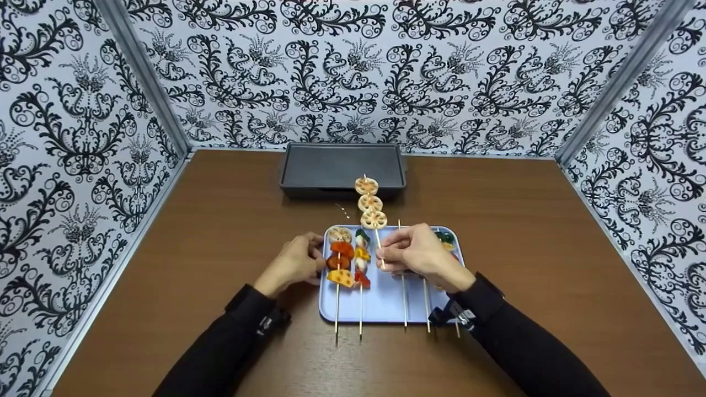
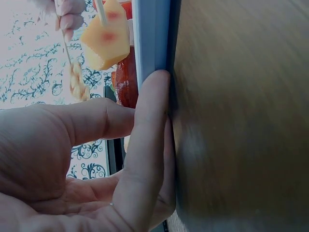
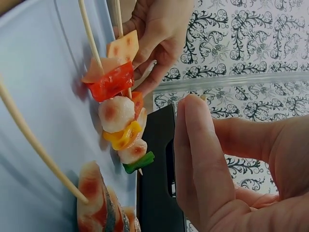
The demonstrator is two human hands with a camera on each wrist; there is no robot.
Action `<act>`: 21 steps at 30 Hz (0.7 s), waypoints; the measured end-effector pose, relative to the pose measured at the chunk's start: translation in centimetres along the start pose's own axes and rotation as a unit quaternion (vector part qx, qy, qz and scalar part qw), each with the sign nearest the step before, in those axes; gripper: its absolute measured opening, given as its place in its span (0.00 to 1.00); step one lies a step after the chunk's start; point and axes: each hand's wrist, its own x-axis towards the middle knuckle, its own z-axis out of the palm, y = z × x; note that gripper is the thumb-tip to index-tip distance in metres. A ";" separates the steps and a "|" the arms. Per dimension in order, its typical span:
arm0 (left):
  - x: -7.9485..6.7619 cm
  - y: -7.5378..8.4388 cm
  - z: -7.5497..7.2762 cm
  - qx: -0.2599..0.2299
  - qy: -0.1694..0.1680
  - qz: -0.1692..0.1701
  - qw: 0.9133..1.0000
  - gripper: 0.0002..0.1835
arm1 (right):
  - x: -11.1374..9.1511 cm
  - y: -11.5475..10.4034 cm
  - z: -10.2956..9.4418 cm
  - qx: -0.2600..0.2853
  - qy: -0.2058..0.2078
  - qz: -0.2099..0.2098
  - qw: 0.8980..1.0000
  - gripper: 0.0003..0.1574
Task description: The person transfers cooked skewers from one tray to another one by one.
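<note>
My right hand [image 1: 422,253] pinches the stick of a lotus root skewer [image 1: 370,204], three browned slices in a row, raised over the tray with its tip pointing away. In the right wrist view, the fingers hide most of that stick. At the left rim of the pale blue tray [image 1: 383,300], my left hand [image 1: 295,259] holds the edge, thumb inside and fingers along the outer wall. Beside it lies a vegetable skewer [image 1: 341,277] with pumpkin, carrot and lotus root. Next to that is a skewer with white balls and peppers [image 1: 361,255].
Beyond the tray stands a dark rectangular griddle [image 1: 342,165]. More skewers lie on the tray's right side, partly under my right arm; one carries fish pieces [image 3: 91,198]. Patterned walls [image 1: 358,77] enclose the brown table [image 1: 231,198]. Small white bits lie between tray and griddle.
</note>
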 end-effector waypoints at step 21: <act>0.0 -0.1 0.1 -0.001 0.003 -0.005 1.000 0.31 | -2.2 1.6 0.4 0.015 -0.018 0.007 1.000 0.14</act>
